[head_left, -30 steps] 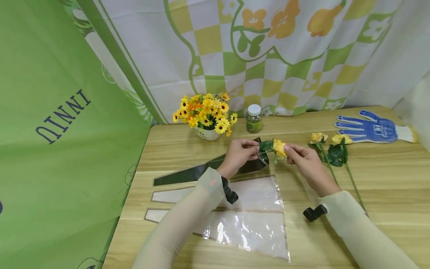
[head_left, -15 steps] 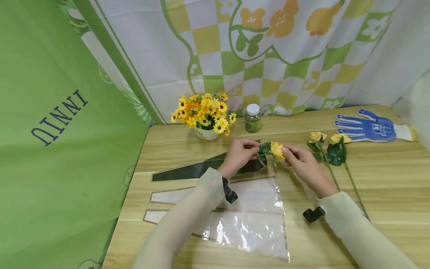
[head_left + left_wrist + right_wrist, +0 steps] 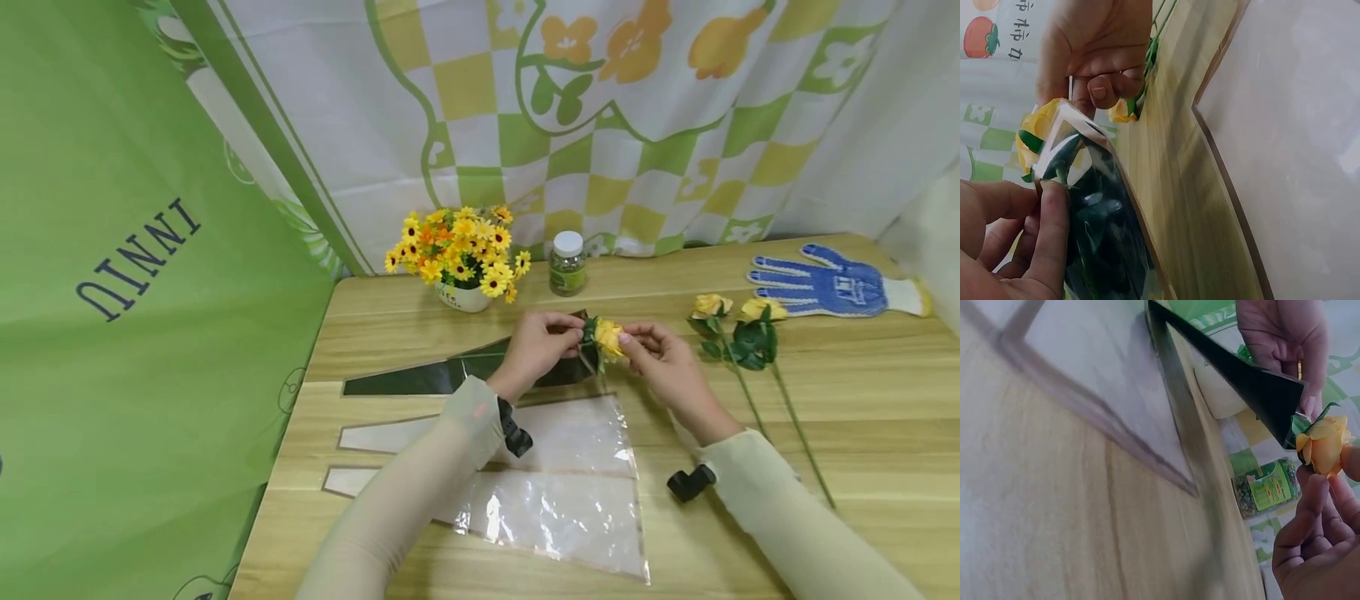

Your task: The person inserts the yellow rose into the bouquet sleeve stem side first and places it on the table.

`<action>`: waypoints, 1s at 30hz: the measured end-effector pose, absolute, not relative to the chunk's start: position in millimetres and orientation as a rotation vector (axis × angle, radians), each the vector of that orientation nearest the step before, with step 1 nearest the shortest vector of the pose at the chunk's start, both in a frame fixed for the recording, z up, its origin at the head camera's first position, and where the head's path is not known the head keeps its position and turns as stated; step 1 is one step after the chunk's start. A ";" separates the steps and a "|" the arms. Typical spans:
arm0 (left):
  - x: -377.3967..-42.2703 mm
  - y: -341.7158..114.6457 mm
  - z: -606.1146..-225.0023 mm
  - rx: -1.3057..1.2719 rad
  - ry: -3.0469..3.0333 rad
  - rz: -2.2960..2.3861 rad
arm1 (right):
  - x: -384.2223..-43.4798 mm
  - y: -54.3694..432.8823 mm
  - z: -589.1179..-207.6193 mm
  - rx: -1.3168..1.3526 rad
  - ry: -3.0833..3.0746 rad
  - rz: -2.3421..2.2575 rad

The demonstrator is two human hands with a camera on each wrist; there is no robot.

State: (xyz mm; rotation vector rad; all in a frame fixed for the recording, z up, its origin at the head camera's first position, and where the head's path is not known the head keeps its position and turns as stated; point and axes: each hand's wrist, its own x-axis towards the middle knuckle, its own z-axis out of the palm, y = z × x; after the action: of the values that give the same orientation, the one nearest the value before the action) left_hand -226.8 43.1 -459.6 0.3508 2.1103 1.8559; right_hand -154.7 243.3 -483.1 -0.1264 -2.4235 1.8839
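A black-backed, clear-fronted flower sleeve [image 3: 405, 380] lies slantwise at mid table, its wide mouth to the right. My left hand [image 3: 542, 350] pinches the rim of that mouth between thumb and fingers. The yellow artificial rose [image 3: 608, 337] has its leaves and stem inside the sleeve, seen through the clear film in the left wrist view. Its bloom [image 3: 1324, 445] sits right at the mouth, outside the rim. With thumb and fingertips, my right hand [image 3: 667, 367] holds the bloom from the right. Part of the stem is hidden behind my left hand.
Two clear sleeves [image 3: 555, 508] lie flat in front. Two more yellow roses [image 3: 759, 333] rest at the right near a blue glove [image 3: 847, 287]. A potted bunch of yellow flowers [image 3: 461, 258] and a white-capped jar [image 3: 567, 265] stand behind, before a patterned curtain [image 3: 622, 167].
My right hand has moved left with the rose, and its leaves have slid deeper into the sleeve. The bloom is now close against the mouth. My left hand keeps its pinch on the rim.
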 end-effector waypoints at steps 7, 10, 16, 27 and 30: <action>-226.5 43.0 -461.4 0.349 2.038 1.897 | -152.4 242.8 -481.2 -0.145 -2.394 1.873; -224.9 44.0 -460.8 0.353 2.015 1.905 | -152.2 242.0 -478.8 -0.151 -2.424 1.850; -222.0 46.0 -457.4 0.347 1.998 1.902 | -152.6 240.9 -475.7 -0.186 -2.524 1.823; -221.1 45.7 -459.9 0.429 2.018 1.857 | -156.0 250.1 -467.8 -0.367 -2.528 1.781; -220.4 46.4 -459.2 0.429 2.019 1.840 | -156.9 251.2 -465.3 -0.388 -2.543 1.787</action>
State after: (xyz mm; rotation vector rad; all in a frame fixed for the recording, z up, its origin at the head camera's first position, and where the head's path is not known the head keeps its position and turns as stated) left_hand -220.4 46.4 -459.2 0.4289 2.0190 1.8402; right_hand -156.9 251.2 -465.3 -0.3879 -2.5431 1.7871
